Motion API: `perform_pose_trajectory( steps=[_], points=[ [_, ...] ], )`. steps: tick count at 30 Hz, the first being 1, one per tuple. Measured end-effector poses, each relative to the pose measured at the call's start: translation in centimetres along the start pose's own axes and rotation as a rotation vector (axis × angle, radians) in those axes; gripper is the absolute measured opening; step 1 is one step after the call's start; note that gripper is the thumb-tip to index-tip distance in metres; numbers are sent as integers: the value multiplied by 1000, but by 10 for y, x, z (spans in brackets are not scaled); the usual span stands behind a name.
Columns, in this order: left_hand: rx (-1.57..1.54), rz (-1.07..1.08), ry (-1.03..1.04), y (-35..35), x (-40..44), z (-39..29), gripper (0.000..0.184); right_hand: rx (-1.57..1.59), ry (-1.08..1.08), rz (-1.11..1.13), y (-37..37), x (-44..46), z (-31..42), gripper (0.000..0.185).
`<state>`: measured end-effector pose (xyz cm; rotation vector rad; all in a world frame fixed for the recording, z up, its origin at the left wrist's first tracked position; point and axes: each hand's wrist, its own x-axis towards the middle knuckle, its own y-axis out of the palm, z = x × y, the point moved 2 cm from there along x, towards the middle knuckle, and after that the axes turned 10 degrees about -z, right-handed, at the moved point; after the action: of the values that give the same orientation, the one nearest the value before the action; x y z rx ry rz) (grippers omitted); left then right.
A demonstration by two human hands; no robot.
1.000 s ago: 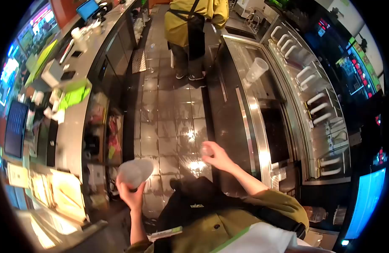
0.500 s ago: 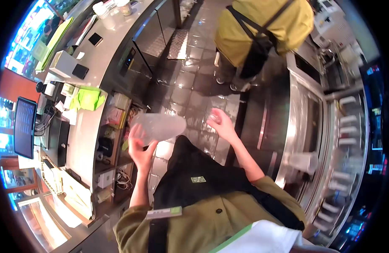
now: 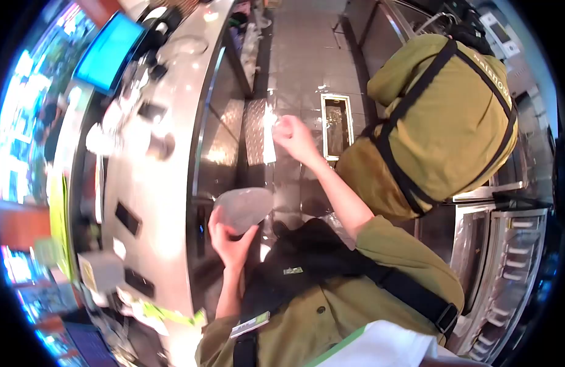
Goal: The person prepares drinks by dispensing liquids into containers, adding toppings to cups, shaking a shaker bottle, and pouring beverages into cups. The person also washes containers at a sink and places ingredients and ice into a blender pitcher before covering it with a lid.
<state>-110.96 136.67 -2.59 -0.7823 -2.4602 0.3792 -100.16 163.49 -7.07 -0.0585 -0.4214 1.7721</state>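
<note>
Low in front of my body, my left hand [image 3: 232, 241] is wrapped round a translucent plastic cup [image 3: 247, 207], which lies tilted on its side with one end towards the right. My right hand [image 3: 293, 137] reaches forward over the walkway, its fingers curled closed. Whatever may be inside those fingers is hidden and blurred by glare. The two hands are well apart, and the right one does not touch the cup.
A co-worker [image 3: 444, 128] in an olive top bends over the right-hand counter, close to my right arm. On the left runs a long counter [image 3: 166, 244] with phones, a white box [image 3: 100, 271] and a monitor [image 3: 110, 52]. A framed floor drain [image 3: 337, 127] lies ahead.
My view has moved forward along the walkway, and the co-worker is now closer. My right hand has stretched further forward; my left hand still holds the cup, now lower.
</note>
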Motion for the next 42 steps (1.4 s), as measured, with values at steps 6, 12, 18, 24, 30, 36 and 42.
perform_pose_trajectory(
  steps=[6, 12, 18, 24, 30, 36, 42],
  points=[
    [-340, 260, 212, 206, 189, -10, 45, -59, 108, -644, -51, 189, -72, 53],
    [-406, 206, -70, 292, 329, -19, 33, -47, 527, -759, -21, 316, -150, 57],
    [-433, 229, -147, 393, 465, 40, 29, -64, 527, -846, -37, 467, -231, 58],
    [-589, 318, -37, 568, 603, 71, 30, -277, 441, -944, -142, 626, -307, 56],
    [-636, 632, 73, 780, 728, -39, 36, -330, 453, -1171, -280, 691, -308, 56],
    [-1023, 871, 413, 987, 772, -173, 35, -329, 312, -1398, -425, 703, -322, 46],
    [-1159, 1032, 430, 1239, 737, -316, 38, -496, 343, -1418, -628, 821, -435, 49]
  ],
)
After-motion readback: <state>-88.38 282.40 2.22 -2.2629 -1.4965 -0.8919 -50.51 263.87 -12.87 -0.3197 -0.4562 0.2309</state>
